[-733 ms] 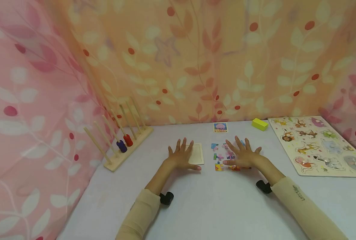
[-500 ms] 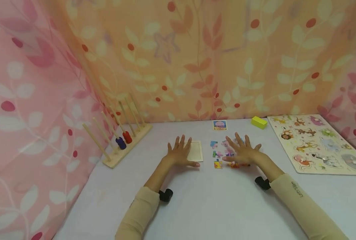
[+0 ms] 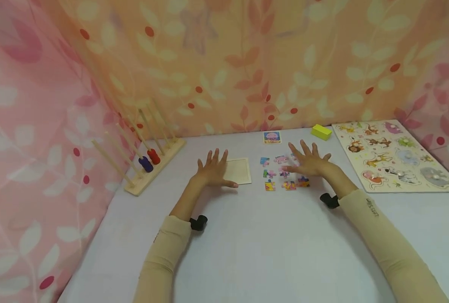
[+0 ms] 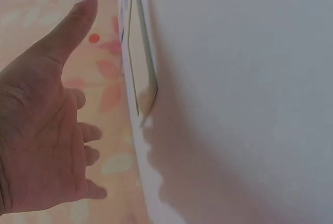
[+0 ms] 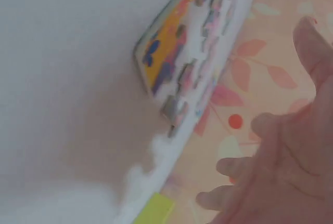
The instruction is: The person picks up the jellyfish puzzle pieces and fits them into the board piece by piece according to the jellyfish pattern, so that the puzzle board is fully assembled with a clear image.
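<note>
My left hand (image 3: 213, 170) is spread with straight fingers over the left side of a small pale wooden puzzle tray (image 3: 241, 171). In the left wrist view the hand (image 4: 47, 125) hangs above the table, apart from the tray (image 4: 138, 52), holding nothing. To the right, my right hand (image 3: 309, 162) hovers with fingers spread over colourful jigsaw pieces (image 3: 270, 186), laid out loosely in rows. It hides part of the pieces on the right. The right wrist view shows that hand (image 5: 291, 156) above the table without touching the pieces (image 5: 166, 52).
A small picture card (image 3: 272, 137) lies behind the pieces, with a yellow block (image 3: 321, 132) to its right. A large animal puzzle board (image 3: 394, 158) lies at right. At left stands a wooden peg rack (image 3: 160, 162) with blue and red beads. Patterned curtains (image 3: 239, 67) border the table.
The head view has tilted down, so the table sits higher in it. Both hands stay spread; the left has shifted left off the tray, the right slightly rightward, uncovering more pieces.
</note>
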Demonstrator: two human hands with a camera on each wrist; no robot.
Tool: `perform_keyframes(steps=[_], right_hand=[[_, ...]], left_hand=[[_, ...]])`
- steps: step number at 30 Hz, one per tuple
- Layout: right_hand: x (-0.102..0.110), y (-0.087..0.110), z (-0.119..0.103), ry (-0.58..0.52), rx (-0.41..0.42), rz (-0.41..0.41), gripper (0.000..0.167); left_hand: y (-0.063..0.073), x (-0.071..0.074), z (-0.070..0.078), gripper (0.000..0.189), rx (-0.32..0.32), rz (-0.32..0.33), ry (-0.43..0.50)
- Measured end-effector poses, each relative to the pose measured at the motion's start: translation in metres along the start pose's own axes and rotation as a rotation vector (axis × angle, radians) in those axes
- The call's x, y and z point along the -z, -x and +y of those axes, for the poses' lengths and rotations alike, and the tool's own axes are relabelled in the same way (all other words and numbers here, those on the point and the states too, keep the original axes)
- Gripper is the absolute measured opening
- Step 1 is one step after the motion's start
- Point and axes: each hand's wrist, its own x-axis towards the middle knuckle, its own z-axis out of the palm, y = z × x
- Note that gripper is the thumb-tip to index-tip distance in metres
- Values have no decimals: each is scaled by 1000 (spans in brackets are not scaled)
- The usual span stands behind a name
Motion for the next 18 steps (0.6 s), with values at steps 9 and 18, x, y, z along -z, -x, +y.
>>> perform_keyframes(steps=[9,18], right_hand=[[-3,-49,-9,-172,169,179,56],[-16,-74,-28,-245,173,212,38]], left_hand=[[3,-2,-58,111,-45,-66,343],[-7,-22,-74,105,-157,-43,331]])
